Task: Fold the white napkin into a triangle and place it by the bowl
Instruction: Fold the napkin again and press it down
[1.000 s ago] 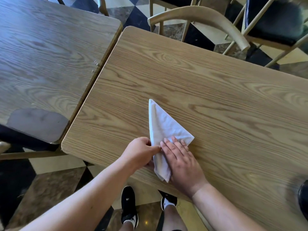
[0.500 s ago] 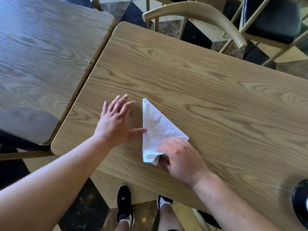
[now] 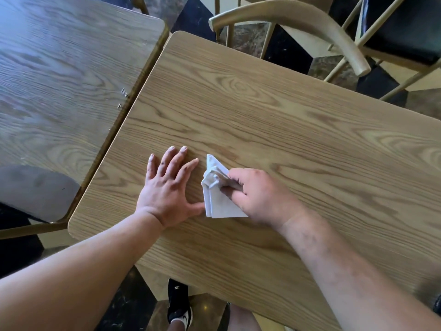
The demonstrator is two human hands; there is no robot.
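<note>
While the napkin (image 3: 218, 204) was pinched by the right hand (image 3: 260, 194) at frame centre, the left hand (image 3: 167, 187) was spread empty on the table (image 3: 286, 120); layers could be bunched if dragged.

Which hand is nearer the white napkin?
Right. The right hand is on the white napkin, pinching its bunched top. The left hand lies flat on the table beside it, thumb at its edge.
</note>
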